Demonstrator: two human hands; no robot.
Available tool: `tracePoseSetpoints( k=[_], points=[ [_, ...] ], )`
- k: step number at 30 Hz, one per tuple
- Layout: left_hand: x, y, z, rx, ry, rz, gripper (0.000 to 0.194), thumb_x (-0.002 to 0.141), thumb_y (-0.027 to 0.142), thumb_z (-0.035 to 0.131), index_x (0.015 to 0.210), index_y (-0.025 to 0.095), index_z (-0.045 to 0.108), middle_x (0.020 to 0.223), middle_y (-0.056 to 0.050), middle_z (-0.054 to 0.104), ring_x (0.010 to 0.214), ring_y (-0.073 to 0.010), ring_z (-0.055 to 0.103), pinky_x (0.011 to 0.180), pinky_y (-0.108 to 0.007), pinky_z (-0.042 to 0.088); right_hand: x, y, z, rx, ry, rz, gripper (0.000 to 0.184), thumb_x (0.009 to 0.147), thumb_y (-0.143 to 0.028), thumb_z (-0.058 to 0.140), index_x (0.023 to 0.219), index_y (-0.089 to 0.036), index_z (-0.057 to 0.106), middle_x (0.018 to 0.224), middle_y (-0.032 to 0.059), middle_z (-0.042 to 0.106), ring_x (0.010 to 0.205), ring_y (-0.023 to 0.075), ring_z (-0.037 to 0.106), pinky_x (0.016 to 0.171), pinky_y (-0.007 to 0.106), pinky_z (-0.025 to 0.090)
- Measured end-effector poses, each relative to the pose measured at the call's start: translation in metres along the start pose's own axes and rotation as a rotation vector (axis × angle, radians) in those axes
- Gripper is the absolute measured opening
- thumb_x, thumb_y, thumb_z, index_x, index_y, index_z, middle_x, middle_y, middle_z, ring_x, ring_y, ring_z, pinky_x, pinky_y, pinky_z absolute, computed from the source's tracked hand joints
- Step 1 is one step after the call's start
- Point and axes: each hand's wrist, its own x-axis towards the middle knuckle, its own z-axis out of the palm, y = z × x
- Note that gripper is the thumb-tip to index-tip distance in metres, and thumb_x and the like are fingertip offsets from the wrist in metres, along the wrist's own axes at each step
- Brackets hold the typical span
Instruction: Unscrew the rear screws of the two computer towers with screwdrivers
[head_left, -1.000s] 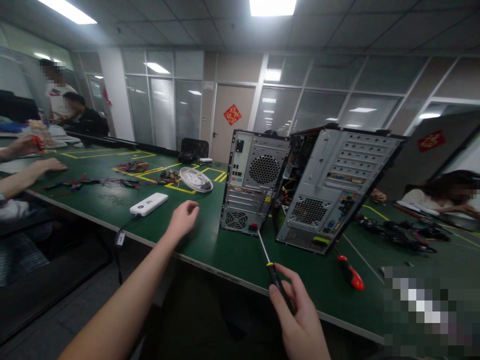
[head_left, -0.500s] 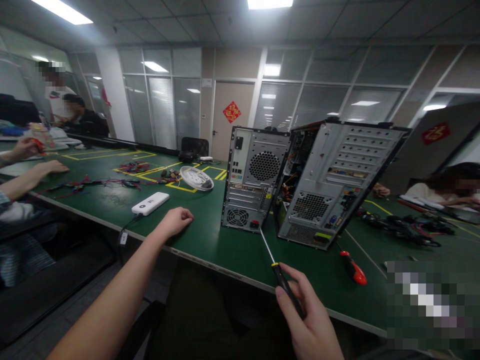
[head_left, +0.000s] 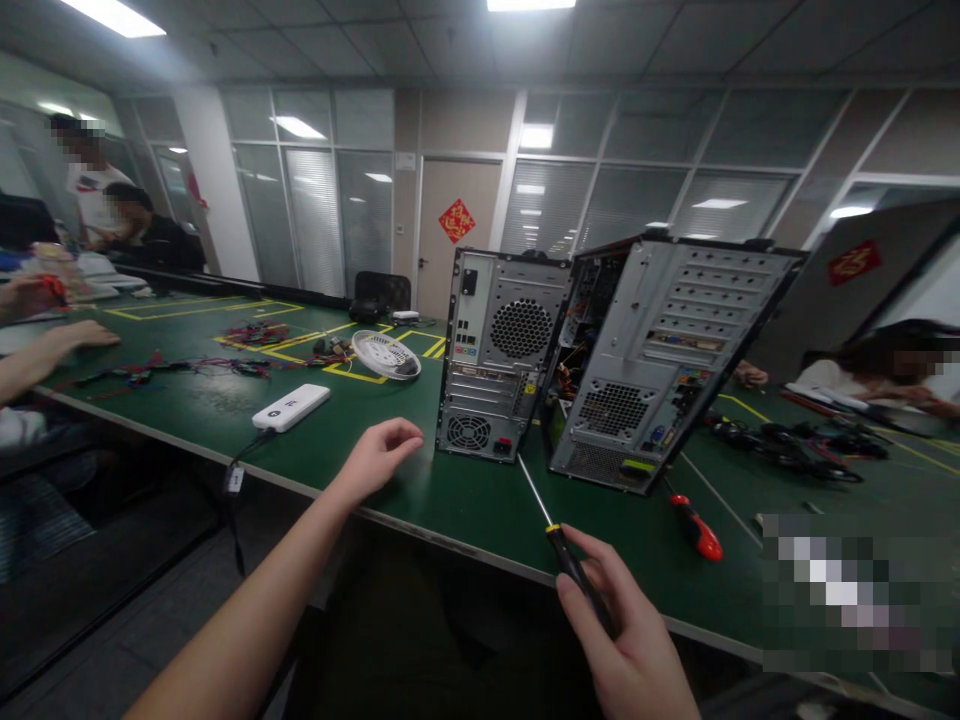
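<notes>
My right hand [head_left: 626, 620] is wrapped round the black handle of a screwdriver [head_left: 574, 570], with yellow at its collar. Its metal shaft points up and away, and the tip lies at the lower right corner of the nearer computer case [head_left: 499, 390]. Whether the tip touches the case I cannot tell. My left hand [head_left: 379, 455] holds nothing; its fingers are loosely bent and a little apart, just left of that case's lower edge. A second, larger computer case [head_left: 637, 400] stands beside it on the right, turned at an angle, with inner parts showing through its side.
A red-and-black-handled tool [head_left: 697, 527] lies right of the cases on the green table [head_left: 420, 510]. A white power bank [head_left: 291, 408] with a cable, a round white cover [head_left: 386, 355] and bundled wires [head_left: 259, 335] lie left. Black cables [head_left: 787, 450] and other people are around.
My left hand has moved right, closer to the nearer case, and its fingers have loosened. The screwdriver stays at the case's lower corner. The view has shifted slightly.
</notes>
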Motion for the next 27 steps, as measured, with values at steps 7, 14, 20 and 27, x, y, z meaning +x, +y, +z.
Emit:
tracePoseSetpoints(
  k=[7,14,20,27],
  points=[
    [-0.031,0.019,0.05,-0.6,-0.064,-0.184,0.03,0.071,0.039,0.086,0.091,0.019,0.075,0.081,-0.002,0.072,0.072,-0.012,0.063,0.071,-0.025,0.049,-0.018,0.015,-0.001,-0.12,-0.094,-0.207,0.042,0.09,-0.037,0.066,0.129,-0.024,0.071,0.125,0.0104,0.075,0.112,0.0264,0.074,0.097,0.035,0.059],
    [-0.052,0.035,0.069,-0.981,-0.137,-0.315,0.03,0.067,0.031,0.092,0.087,0.016,0.076,0.081,-0.003,0.07,0.071,-0.0087,0.061,0.071,-0.023,0.049,-0.031,0.015,0.002,-0.263,-0.083,-0.495,0.049,0.092,-0.022,0.064,0.14,-0.029,0.065,0.125,0.008,0.075,0.11,0.0261,0.075,0.092,0.034,0.062],
    [-0.059,0.038,0.077,-1.058,-0.184,-0.327,0.025,0.072,0.028,0.09,0.088,0.015,0.076,0.078,-0.002,0.067,0.072,-0.0082,0.059,0.074,-0.022,0.049,-0.04,0.009,0.01,-0.207,-0.012,-0.467,0.045,0.093,-0.02,0.063,0.137,-0.032,0.068,0.099,0.0063,0.077,0.093,0.0222,0.076,0.087,0.031,0.062],
    [-0.056,0.037,0.077,-1.023,-0.187,-0.311,0.024,0.073,0.026,0.089,0.089,0.014,0.076,0.082,-0.003,0.067,0.072,-0.0078,0.059,0.072,-0.021,0.047,-0.035,0.015,0.005,-0.305,-0.096,-0.66,0.053,0.094,-0.011,0.058,0.146,-0.023,0.058,0.097,0.0069,0.072,0.083,0.0134,0.074,0.077,0.018,0.06]
  ],
)
